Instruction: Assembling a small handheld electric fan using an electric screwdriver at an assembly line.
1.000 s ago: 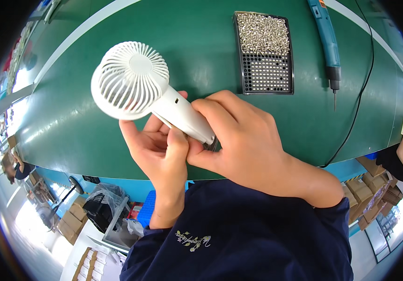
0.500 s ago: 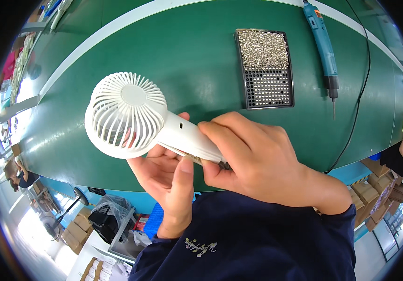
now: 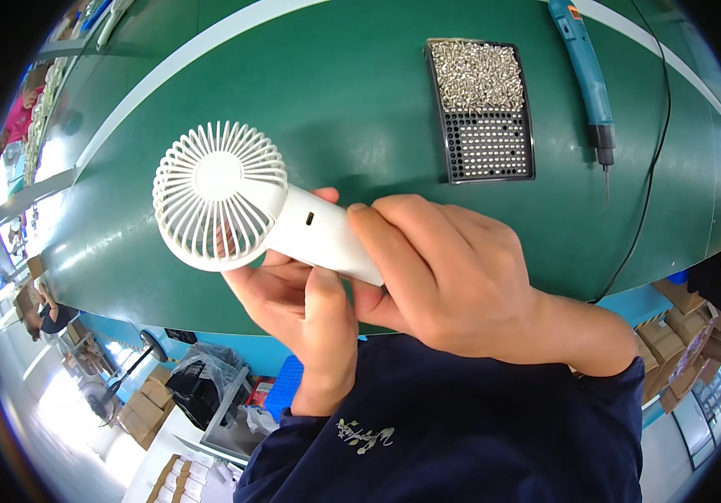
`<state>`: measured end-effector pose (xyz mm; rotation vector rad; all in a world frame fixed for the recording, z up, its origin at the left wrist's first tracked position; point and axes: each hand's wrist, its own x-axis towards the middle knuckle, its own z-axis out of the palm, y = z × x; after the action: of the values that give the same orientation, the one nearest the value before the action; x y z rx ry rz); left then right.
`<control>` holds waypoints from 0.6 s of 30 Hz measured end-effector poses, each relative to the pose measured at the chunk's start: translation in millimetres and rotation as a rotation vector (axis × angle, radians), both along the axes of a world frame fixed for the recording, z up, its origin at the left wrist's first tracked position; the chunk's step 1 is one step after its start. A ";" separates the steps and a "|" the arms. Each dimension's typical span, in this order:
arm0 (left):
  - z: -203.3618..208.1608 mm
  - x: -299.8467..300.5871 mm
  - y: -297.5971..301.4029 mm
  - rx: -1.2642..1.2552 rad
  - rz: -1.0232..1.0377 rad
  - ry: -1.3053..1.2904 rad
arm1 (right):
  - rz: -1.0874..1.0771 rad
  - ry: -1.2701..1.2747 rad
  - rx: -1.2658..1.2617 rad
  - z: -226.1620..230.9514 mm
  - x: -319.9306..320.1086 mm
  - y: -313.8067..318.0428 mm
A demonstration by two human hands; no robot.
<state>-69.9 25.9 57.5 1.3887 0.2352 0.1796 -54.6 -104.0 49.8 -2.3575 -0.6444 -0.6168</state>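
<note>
A white handheld fan (image 3: 320, 237) with a round ribbed grille lies across both hands above the green table, its head to the left and its handle slanting down to the right. My left hand (image 3: 293, 306) supports it from beneath, fingers behind the handle and thumb against its lower edge. Wrapped over the handle's end is my right hand (image 3: 452, 272), with its fingers pressing there and hiding that end. A small dark slot shows on the handle's upper face.
Beyond my right hand lies a black tray (image 3: 491, 178) of small silver screws, some set in rows of holes. A teal electric screwdriver (image 3: 582, 71) with a dark cable (image 3: 650, 168) rests at the far right of the green table (image 3: 360, 101). Other people sit at both sides.
The fan's two handle halves have come together, so the gap along the lower edge has narrowed. The grille has turned a little more toward me. Both hands keep hold.
</note>
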 end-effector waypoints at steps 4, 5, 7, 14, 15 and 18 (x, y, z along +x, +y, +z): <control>-10.2 1.9 -6.6 -0.105 0.043 -0.062 | 0.053 0.265 -0.030 14.7 -1.4 -9.2; -10.4 2.0 -7.9 -0.087 0.034 -0.088 | 0.062 0.334 0.014 17.6 1.4 -12.1; -3.5 -1.5 2.7 -0.015 -0.060 -0.032 | 0.065 0.444 0.090 21.8 7.2 -20.1; 22.0 -5.9 45.2 0.933 -0.413 -0.471 | 0.102 0.515 0.028 23.1 10.6 -40.5; 24.1 -1.2 42.1 1.022 -0.453 -0.465 | 0.121 0.528 0.016 23.6 10.2 -40.6; 22.5 13.6 39.3 1.145 -0.611 -0.503 | 0.110 0.518 -0.020 23.5 6.4 -40.8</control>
<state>-56.3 65.2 80.0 2.3977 -0.8411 0.1446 -48.2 -144.8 73.3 -2.3423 -0.5346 0.0575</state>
